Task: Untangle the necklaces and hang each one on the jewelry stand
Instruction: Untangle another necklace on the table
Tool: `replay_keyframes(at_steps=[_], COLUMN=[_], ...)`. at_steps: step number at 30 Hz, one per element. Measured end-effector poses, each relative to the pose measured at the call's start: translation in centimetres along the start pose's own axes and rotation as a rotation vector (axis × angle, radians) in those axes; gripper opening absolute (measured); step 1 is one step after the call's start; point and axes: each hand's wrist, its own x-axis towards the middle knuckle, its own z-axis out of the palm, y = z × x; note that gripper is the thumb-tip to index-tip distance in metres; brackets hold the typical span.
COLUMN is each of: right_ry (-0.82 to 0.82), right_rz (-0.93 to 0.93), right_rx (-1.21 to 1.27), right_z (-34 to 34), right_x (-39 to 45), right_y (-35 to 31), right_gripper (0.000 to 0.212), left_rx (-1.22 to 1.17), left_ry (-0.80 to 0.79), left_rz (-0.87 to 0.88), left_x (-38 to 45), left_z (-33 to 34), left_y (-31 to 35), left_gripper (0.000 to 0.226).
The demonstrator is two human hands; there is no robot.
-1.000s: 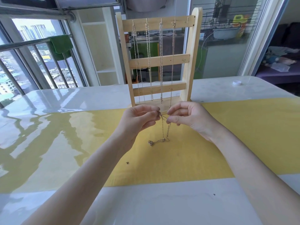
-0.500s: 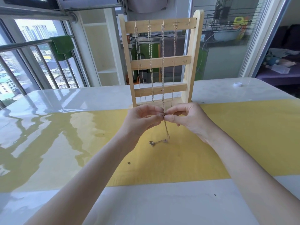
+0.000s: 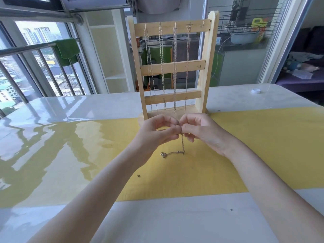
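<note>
**Last chain held over the yellow mat**

White glossy table carries a yellow mat, with a balcony railing behind. At the mat's far edge stands the wooden jewelry stand, four necklaces hanging from its top-bar hooks (the fifth hook bare). In front, the left hand and right hand meet fingertip to fingertip, each pinching the top of a loose necklace; its lower end trails onto the mat.
</note>
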Motion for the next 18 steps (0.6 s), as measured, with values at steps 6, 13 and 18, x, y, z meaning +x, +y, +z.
replay_keyframes(at_steps=[6, 13, 18], right_ry=[0.01, 0.025, -0.012], right_rz=[0.009, -0.097, -0.128], right_rx=[0.011, -0.163, -0.287], right_z=[0.5, 0.2, -0.6], right_x=[0.2, 0.2, 0.2], right_y=[-0.2, 0.0, -0.5], right_gripper=[0.013, 0.022, 0.012], left_rx=[-0.029, 0.152, 0.146], left_ry=[0.004, 0.123, 0.065], left_rz=[-0.059, 0.022, 0.034], left_x=[-0.2, 0.0, -0.1], left_z=[0.4, 0.2, -0.1], left_y=[0.0, -0.7, -0.4], left_gripper=[0.019, 0.027, 0.024])
